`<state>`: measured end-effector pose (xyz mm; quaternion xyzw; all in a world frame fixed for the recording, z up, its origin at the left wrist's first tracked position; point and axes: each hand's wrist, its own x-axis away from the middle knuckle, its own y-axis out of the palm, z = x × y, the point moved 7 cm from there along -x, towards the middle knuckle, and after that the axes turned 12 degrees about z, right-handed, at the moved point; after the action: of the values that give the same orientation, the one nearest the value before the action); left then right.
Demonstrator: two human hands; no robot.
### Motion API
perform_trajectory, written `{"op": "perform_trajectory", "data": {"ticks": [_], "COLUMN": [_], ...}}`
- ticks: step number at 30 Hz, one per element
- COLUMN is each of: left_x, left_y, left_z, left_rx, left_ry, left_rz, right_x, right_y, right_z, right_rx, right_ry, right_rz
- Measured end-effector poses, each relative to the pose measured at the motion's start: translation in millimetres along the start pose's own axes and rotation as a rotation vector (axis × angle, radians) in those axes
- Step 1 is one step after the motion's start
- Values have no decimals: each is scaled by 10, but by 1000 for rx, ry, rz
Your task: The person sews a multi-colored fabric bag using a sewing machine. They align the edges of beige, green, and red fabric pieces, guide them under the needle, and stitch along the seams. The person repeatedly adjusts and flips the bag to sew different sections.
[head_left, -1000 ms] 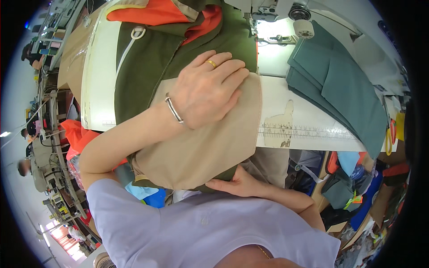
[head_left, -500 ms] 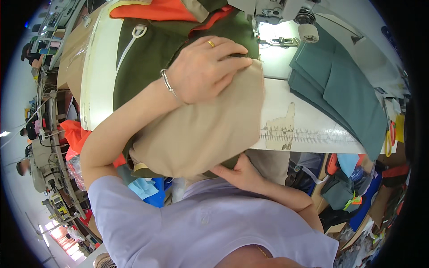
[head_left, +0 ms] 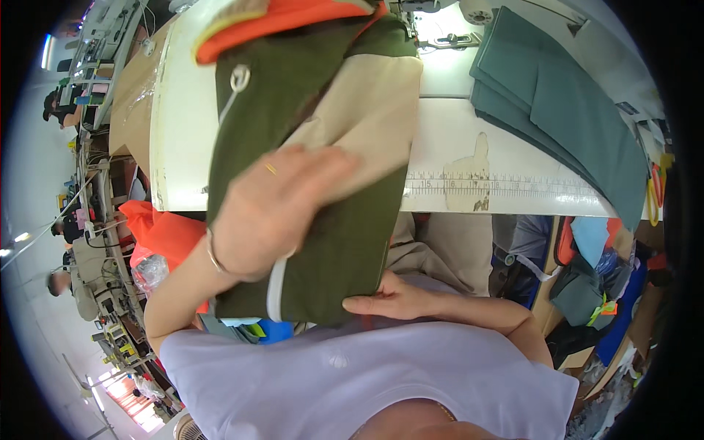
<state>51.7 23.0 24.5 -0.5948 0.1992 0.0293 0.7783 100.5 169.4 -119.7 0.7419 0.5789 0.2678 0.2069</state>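
Note:
An olive-green garment piece [head_left: 345,249] lies over the front edge of the sewing table and hangs toward my lap. A beige fabric panel [head_left: 374,103] lies on its upper part, its far end close to the presser foot. My left hand [head_left: 271,205] is over the panel's near left edge, smeared by motion; its grip is unclear. At the lower right corner of the olive cloth, my right hand [head_left: 389,297] pinches the edge, thumb on top and fingers underneath. A white strip [head_left: 276,290] runs down the cloth below my left wrist. Orange fabric [head_left: 286,22] is bunched at the far end.
The sewing machine's needle area [head_left: 440,42] is at the top. Folded dark-teal fabric pieces [head_left: 543,110] lie on the table's right side. A ruler scale [head_left: 513,183] runs along the front edge. Orange cloth [head_left: 165,235] hangs at the left; scissors [head_left: 653,194] are at the far right.
My left hand has moved down toward me, and the beige panel's near part is drawn back, baring olive cloth. My right hand is slightly lower, with its thumb on the cloth's edge.

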Motion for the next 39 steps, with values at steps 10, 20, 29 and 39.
{"op": "perform_trajectory", "data": {"ticks": [10,20,29,39], "left_x": [-44,218,66,-26], "left_y": [121,236,127,-262], "left_z": [56,249,-85,145], "left_rx": [59,-9,-100,-259], "left_ry": [45,-192,-128,223], "left_rz": [-130,272,521,588], "right_x": [126,191,269,215], "right_y": [-257,-343,-161,-399], "right_z": [293,-456,-911,-1351], "right_rx": [423,596,985,1322], "right_ry": [-6,-423,-916,-1301], "right_rz": [342,559,357,846]}}
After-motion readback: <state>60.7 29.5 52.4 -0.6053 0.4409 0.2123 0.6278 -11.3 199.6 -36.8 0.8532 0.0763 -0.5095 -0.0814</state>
